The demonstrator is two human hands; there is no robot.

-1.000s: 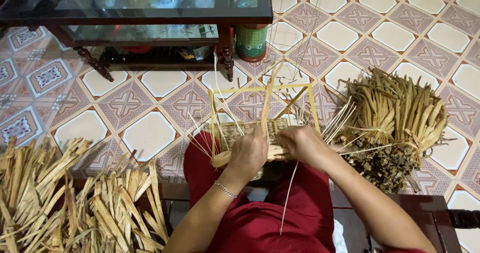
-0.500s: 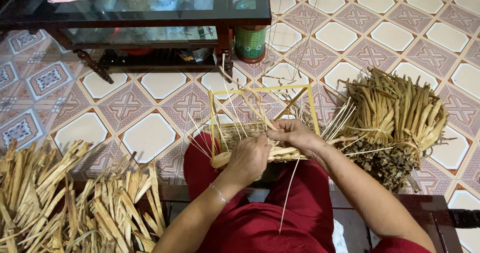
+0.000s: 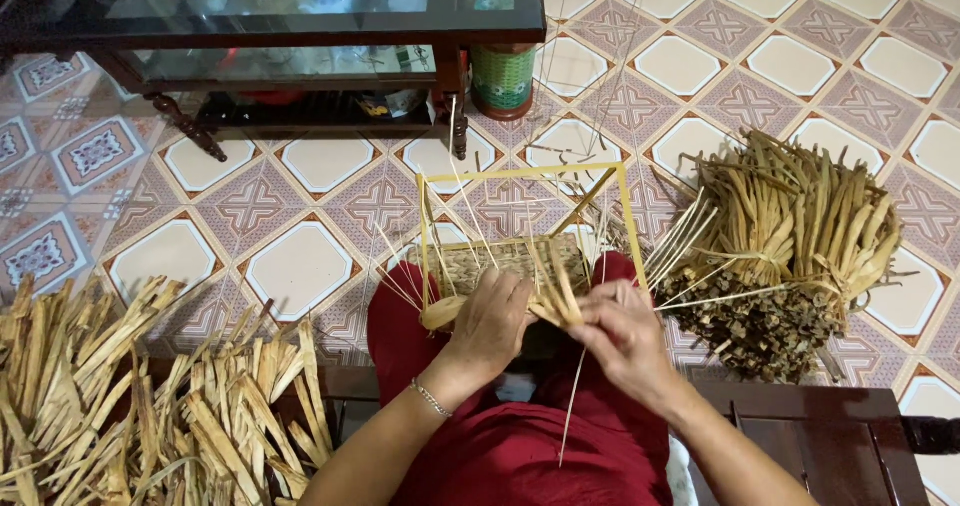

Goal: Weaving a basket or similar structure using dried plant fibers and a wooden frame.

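Head view: person seated, red trousers, half-woven straw mat (image 3: pixel 510 263) on a yellow wire frame (image 3: pixel 520 176) resting on the knees. Left hand (image 3: pixel 490 321) lies on the mat's near edge, fingers curled down onto the weave and a flat dried strip (image 3: pixel 443 312) sticking out to the left. Right hand (image 3: pixel 625 331) just beside it, fingers pinched closed on a bunch of straw strands (image 3: pixel 555 301) at the mat's near-right edge. One thin strand (image 3: pixel 572 406) hangs down over the lap. Bundle of dried stalks (image 3: pixel 790 236) on the tiled floor (image 3: pixel 300 261) to the right, loose pile of dried strips (image 3: pixel 130 396) to the left. Glass-topped counter (image 3: pixel 290 11) beyond the frame, green woven basket (image 3: pixel 503 78) by its leg.
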